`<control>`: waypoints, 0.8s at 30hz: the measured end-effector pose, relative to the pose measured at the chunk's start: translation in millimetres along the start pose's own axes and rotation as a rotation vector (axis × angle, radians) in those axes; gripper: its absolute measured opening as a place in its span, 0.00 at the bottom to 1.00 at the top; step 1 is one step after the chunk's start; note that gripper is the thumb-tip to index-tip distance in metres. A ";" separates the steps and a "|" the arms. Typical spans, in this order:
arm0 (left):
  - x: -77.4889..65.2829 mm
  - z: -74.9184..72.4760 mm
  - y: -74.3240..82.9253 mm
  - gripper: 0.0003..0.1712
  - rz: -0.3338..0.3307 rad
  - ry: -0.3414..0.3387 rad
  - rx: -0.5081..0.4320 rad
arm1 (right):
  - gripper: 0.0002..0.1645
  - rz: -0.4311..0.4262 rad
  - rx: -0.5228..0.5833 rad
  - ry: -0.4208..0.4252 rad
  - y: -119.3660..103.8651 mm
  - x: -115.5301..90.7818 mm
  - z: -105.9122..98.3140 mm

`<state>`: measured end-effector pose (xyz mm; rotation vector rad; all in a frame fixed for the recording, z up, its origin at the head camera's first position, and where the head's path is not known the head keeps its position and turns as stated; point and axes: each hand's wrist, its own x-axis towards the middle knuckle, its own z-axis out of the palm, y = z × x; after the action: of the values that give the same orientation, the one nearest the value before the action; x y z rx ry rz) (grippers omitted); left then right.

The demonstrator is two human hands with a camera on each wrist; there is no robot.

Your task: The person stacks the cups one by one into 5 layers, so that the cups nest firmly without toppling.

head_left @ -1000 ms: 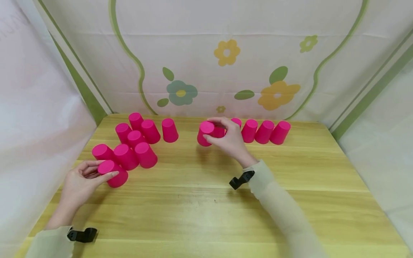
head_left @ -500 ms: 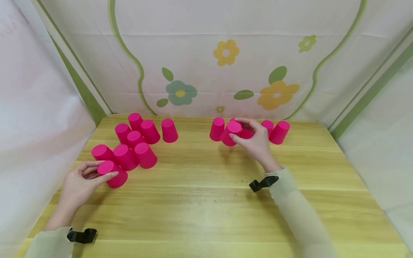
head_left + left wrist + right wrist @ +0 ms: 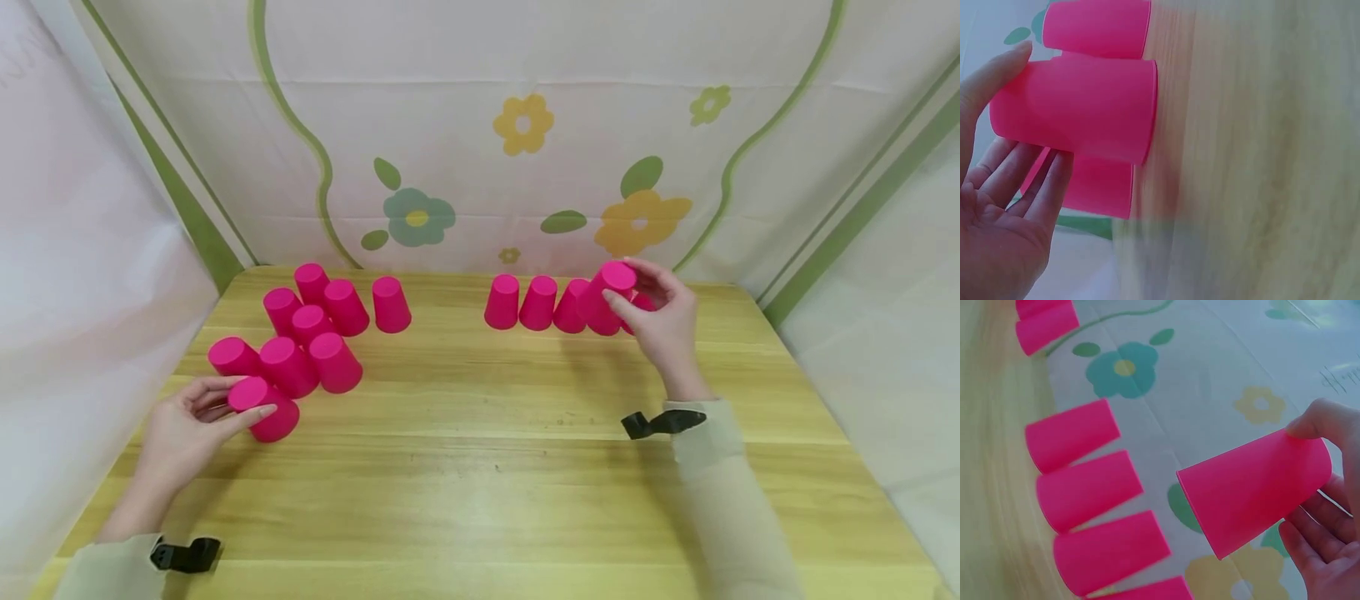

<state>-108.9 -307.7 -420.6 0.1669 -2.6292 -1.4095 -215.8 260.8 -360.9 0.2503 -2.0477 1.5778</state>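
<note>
At the table's front left, my left hand (image 3: pixel 187 429) pinches an upside-down pink cup (image 3: pixel 273 414) between thumb and fingers. In the left wrist view that cup (image 3: pixel 1079 109) overlaps two others behind it, its wide rim close to the wood. My right hand (image 3: pixel 663 321) grips another upside-down pink cup (image 3: pixel 600 307) by its narrow upper end, over the right part of a row. The right wrist view shows this cup (image 3: pixel 1254 494) tilted and apart from the row cups (image 3: pixel 1094 490). Behind it and the fingers, the row's right end (image 3: pixel 640 305) is partly hidden.
Several pink cups (image 3: pixel 288 367) stand mouth down in a close cluster at the left, and one cup (image 3: pixel 392 305) is a little apart. Row cups (image 3: pixel 502 302) stand along the back right of the wooden table (image 3: pixel 465 500). A flowered curtain (image 3: pixel 465 150) hangs behind.
My right hand has travelled rightward along the row with its cup, now held higher over the row's right part. My left hand and its cup have stayed nearly still.
</note>
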 end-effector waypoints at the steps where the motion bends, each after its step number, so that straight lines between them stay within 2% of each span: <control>1: -0.7 1.0 2.0 0.30 0.011 -0.006 -0.004 | 0.29 0.010 0.016 0.020 5.4 3.1 -5.2; 8: -5.3 10.9 22.0 0.28 0.097 -0.060 -0.005 | 0.29 0.088 0.110 0.141 15.8 19.8 -34.2; 17: -5.1 33.8 51.9 0.27 0.192 -0.151 -0.033 | 0.31 0.228 0.000 0.178 30.6 37.5 -51.5; 24: 8.7 57.8 80.5 0.26 0.275 -0.238 -0.041 | 0.33 0.273 -0.043 0.160 44.1 46.9 -52.8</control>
<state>-130.3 -217.7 -384.4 -0.3762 -2.6700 -1.4624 -259.3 331.7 -364.7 -0.1748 -2.0533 1.6494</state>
